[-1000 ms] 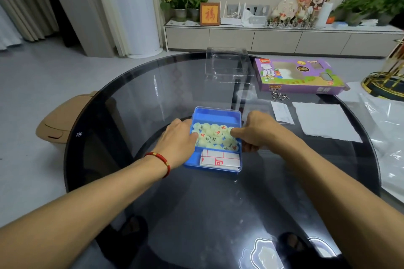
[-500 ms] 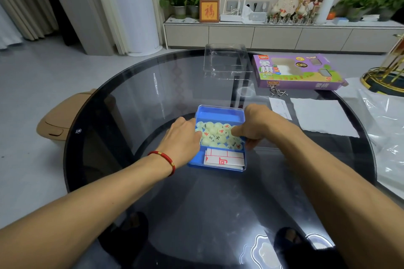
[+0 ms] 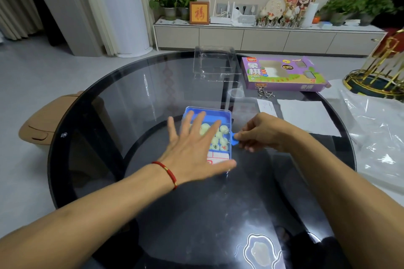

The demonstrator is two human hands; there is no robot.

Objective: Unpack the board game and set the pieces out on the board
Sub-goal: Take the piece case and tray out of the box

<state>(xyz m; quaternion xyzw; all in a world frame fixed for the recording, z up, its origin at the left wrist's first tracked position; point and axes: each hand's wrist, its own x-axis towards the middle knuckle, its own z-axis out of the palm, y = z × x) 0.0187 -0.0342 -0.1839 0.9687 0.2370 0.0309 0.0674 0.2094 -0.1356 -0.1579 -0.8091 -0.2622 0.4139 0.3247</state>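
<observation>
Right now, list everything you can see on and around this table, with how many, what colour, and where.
blue case: one, blue, table centre, under the left hand
game pieces: many, pale green, inside the case
folded board: one, white with red lines, near end of the case
blue tab: one, blue, at the case's right edge
game box: one, purple, far right of table
clear tray: one, transparent, far edge
paper sheets: two, white, right of the case
glass table: one, dark, round
left hand: fingers spread over the case
right hand: pinches the blue tab
</observation>
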